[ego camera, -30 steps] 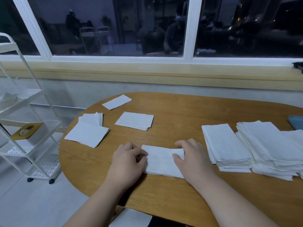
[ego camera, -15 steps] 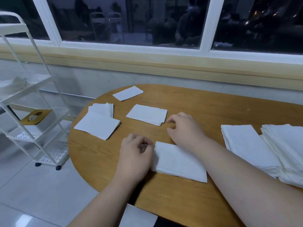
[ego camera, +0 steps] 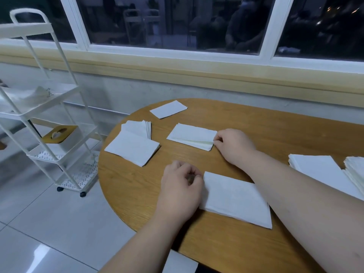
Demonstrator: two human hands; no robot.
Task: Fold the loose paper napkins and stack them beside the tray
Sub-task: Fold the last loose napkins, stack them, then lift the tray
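**Right hand at the napkin stack**

The right hand point(ego camera: 234, 146) pinched the right corner of a small napkin stack point(ego camera: 192, 135) mid-bench point(ego camera: 275, 125). The left hand point(ego camera: 181, 191) lay curled against a folded napkin point(ego camera: 234, 200) by the near edge; whether it gripped could not be told.

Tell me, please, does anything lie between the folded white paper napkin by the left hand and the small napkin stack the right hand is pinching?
Nothing visible: only bare wooden tabletop separates the folded white paper napkin from the small white napkin stack. The right hand pinches that stack's right corner.
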